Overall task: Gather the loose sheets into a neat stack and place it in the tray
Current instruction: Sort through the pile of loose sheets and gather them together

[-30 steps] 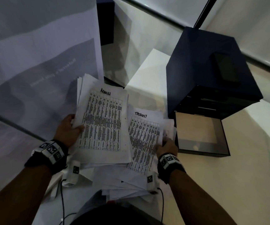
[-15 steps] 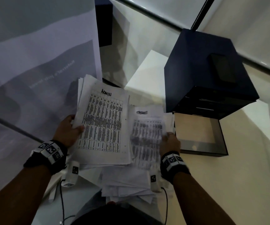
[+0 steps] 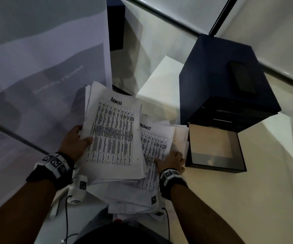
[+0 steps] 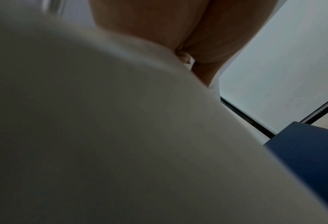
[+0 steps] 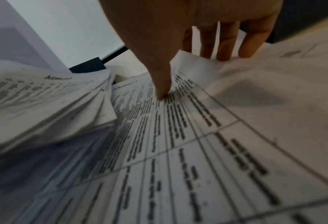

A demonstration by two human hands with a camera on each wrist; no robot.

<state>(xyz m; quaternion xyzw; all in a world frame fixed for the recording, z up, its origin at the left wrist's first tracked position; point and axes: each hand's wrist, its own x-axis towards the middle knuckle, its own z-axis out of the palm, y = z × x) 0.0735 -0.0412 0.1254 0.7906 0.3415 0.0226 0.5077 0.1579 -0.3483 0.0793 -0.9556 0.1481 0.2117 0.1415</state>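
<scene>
Head view: left hand grips sheets; right hand flat, pressing sheets beside tray.

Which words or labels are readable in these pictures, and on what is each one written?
"ADMIN": handwritten atop the sheet that the left hand grips.
Handwritten heading on the sheet under the right hand: unclear.
Printed table text: too small.
Faint line on the wall panel: blurred.
</scene>
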